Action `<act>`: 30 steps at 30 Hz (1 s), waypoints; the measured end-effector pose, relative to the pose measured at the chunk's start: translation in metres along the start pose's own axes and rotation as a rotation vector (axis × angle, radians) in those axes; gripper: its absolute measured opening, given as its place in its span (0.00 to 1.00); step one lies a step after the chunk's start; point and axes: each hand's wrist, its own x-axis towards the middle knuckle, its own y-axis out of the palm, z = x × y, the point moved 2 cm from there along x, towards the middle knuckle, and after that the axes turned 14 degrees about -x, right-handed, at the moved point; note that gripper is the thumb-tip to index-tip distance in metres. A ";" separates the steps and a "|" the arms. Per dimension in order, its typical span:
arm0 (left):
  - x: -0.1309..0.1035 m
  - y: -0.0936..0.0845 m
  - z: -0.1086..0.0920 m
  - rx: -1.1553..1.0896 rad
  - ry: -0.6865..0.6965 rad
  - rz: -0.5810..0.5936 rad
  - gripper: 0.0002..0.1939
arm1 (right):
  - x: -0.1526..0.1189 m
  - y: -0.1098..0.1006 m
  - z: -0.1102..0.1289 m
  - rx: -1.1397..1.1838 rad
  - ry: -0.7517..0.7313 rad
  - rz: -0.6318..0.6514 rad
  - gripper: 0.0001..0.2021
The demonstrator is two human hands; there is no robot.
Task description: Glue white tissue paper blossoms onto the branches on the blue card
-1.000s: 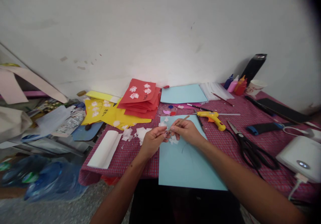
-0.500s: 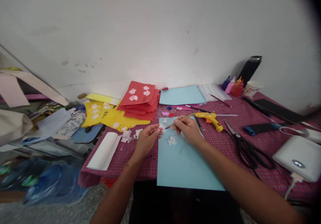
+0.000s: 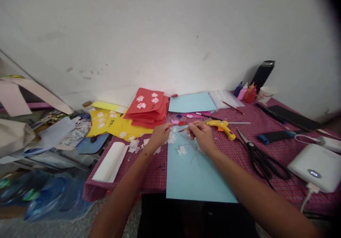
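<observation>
A light blue sheet (image 3: 197,181) lies on the checked cloth, with thin drawn lines and a white paper flower (image 3: 182,150) on it. Another white flower (image 3: 172,137) sits near its upper left edge. My right hand (image 3: 202,136) grips a thin brush (image 3: 183,129) above the sheet, its tip pointing left. Beside the sheet's top left corner is my left hand (image 3: 160,135), fingers drawn together near a small white piece (image 3: 174,129); what they hold, if anything, is too small to make out.
Red cards (image 3: 147,106) and yellow sheets (image 3: 128,126) lie behind my left hand. To the right are a yellow glue gun (image 3: 223,127), black scissors (image 3: 259,156), a white power bank (image 3: 315,167), paint bottles (image 3: 245,91) and a paper cup (image 3: 265,94).
My left hand has moved up and slightly left, off the upper white flower. My right hand with the brush has shifted slightly right, and the brush tip has risen away from the flower.
</observation>
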 end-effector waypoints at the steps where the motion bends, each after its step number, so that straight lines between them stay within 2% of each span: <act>1: 0.000 -0.001 0.001 -0.007 -0.005 0.011 0.19 | 0.000 0.000 0.000 0.000 0.006 0.001 0.15; 5: -0.007 -0.011 0.003 -0.137 -0.028 -0.036 0.17 | 0.000 0.000 0.000 -0.007 0.014 0.013 0.16; 10: -0.028 -0.039 0.004 -0.316 -0.122 -0.263 0.14 | 0.000 0.000 -0.002 -0.028 0.010 0.026 0.17; 13: -0.048 -0.057 0.008 -0.339 -0.193 -0.339 0.13 | -0.001 0.001 -0.005 -0.025 0.005 0.027 0.17; 15: -0.063 -0.065 0.012 -0.284 -0.233 -0.351 0.11 | -0.001 0.002 -0.007 -0.025 0.001 0.036 0.16; 18: -0.084 -0.069 0.015 -0.108 -0.222 -0.284 0.09 | -0.001 0.004 -0.009 -0.020 0.005 0.063 0.15; 21: -0.098 -0.066 0.014 0.030 -0.135 -0.166 0.08 | -0.002 0.005 -0.010 -0.005 0.021 0.074 0.15; 26: -0.105 -0.058 0.007 0.121 0.042 -0.012 0.14 | -0.002 0.004 -0.010 -0.053 0.015 0.064 0.16; 30: -0.105 -0.053 0.007 0.209 0.083 0.054 0.19 | -0.002 0.004 -0.010 -0.058 0.004 0.066 0.16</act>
